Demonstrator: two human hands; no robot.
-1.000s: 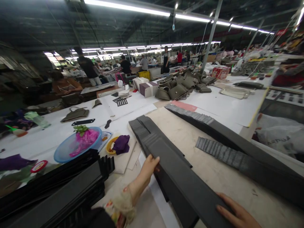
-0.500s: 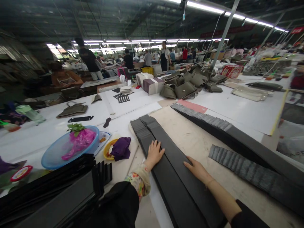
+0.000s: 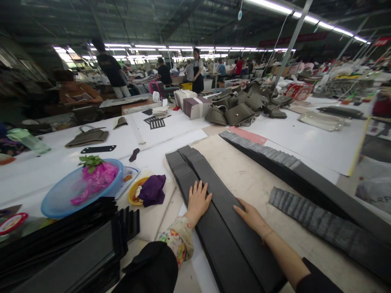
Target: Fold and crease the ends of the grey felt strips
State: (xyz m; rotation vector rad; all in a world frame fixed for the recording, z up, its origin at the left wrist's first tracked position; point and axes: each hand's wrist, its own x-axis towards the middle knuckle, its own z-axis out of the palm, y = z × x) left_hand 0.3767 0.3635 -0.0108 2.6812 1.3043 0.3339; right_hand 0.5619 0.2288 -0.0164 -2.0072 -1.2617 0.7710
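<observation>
A long fanned row of dark grey leather strips [image 3: 220, 211] runs up the middle of the table. My left hand [image 3: 198, 200] lies flat on its left side with fingers stretched out. My right hand [image 3: 249, 214] rests flat on its right edge, fingers extended. Neither hand holds anything. A second long fanned row of dark strips [image 3: 275, 156] lies to the right, and a shorter fanned row [image 3: 320, 224] sits in front of it.
A stack of black strips [image 3: 70, 252] fills the near left. A blue bowl with a pink bag [image 3: 82, 185], a yellow dish with purple cloth [image 3: 149, 190] and olive bags [image 3: 238, 110] stand further out. Other people work at benches behind.
A second ago my hands gripped the strip stack near its close end. Both have since slid forward along it and now lie flat; little differs from half a second ago.
</observation>
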